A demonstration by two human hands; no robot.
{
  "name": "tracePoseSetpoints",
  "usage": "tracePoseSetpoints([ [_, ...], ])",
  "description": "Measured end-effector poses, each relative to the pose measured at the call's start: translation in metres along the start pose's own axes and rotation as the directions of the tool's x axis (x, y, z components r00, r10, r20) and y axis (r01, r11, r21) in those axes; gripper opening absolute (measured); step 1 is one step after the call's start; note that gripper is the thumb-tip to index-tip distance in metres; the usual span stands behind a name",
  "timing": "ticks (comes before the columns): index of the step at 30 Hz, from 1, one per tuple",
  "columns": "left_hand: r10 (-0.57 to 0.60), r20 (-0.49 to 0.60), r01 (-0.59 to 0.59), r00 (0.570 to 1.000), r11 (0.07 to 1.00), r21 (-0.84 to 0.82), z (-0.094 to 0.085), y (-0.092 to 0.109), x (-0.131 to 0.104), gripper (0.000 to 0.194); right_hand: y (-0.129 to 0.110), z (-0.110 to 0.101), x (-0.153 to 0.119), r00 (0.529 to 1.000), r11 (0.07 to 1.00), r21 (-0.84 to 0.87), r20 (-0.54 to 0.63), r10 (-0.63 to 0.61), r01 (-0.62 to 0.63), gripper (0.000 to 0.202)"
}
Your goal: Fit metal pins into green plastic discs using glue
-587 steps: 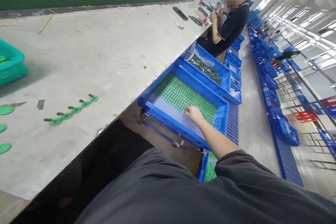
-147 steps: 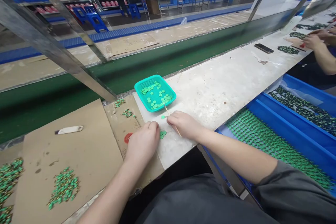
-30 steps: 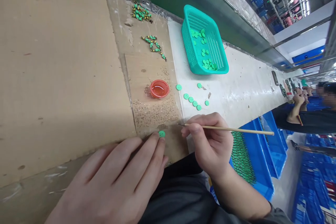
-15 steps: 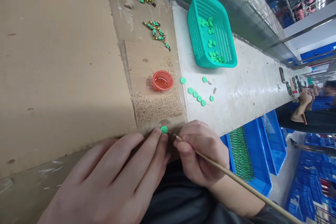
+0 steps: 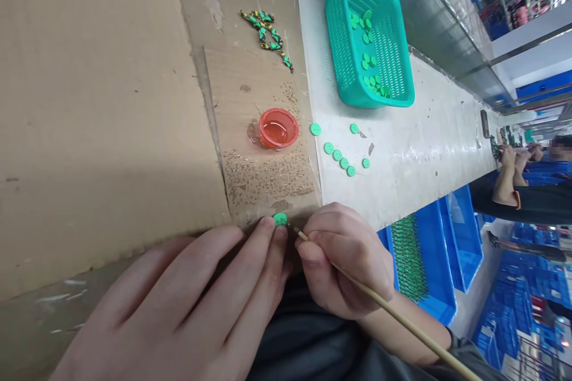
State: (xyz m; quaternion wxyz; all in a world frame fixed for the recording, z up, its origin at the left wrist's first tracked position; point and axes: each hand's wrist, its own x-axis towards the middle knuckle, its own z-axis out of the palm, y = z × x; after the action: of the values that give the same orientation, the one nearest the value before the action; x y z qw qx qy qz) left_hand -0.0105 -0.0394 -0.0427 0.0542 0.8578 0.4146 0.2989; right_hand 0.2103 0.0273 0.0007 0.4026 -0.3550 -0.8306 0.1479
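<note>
My left hand (image 5: 192, 297) pinches a green button (image 5: 280, 218) at its fingertips, close to the table's near edge. My right hand (image 5: 346, 259) is closed round a thin wooden stick (image 5: 397, 315) with a fine dark tip, held like a pen. That tip sits just right of the button; whether it touches cannot be made out. Beyond the hands stands a small red cup (image 5: 279, 129) with some clear reddish-looking liquid inside. Several loose green buttons (image 5: 337, 155) lie on the white surface to the right of the cup.
A teal basket (image 5: 337, 41) holding green buttons stands at the back. Small green, yellow and black pieces (image 5: 270, 38) lie behind the cup, and cardboard (image 5: 98, 101) covers the left. Blue bins (image 5: 438, 286) are at the right, with a co-worker (image 5: 531, 184) farther along.
The view has shifted slightly, so the basket and small pieces sit higher in the picture. Both hands keep the same grip, with the stick's tip still beside the button.
</note>
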Motion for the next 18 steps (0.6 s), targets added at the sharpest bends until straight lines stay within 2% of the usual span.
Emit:
tracePoseSetpoints([
  [18, 0.02, 0.025, -0.02, 0.999, 1.0, 0.006, 0.0023, -0.001, -0.0069, 0.054, 0.0002, -0.002, 0.0016, 0.999, 1.0, 0.012, 0.044, 0.012, -0.013, 0.023],
])
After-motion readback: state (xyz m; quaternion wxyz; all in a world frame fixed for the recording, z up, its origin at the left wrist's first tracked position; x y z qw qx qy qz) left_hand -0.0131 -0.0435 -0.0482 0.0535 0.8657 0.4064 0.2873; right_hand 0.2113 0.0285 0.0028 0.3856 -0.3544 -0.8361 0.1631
